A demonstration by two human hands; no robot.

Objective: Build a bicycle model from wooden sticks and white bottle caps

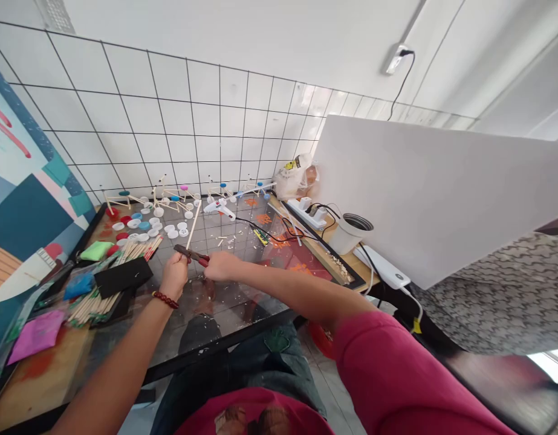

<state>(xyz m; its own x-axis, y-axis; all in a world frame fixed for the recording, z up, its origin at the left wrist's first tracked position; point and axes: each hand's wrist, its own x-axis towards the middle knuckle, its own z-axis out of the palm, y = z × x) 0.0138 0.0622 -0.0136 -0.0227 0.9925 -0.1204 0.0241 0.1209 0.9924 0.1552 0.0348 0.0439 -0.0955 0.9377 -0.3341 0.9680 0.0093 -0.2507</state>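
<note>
The pliers [191, 254] lie nearly level over the table [224, 317], long axis running between the hands. The left hand [173, 276] is clamped on the dark end; the right hand [222, 266] is clamped on the red end.

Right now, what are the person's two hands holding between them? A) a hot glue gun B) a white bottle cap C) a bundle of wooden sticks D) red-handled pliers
D: the red-handled pliers span the gap between the left hand and the right hand, with the red grip at the right hand.
</note>
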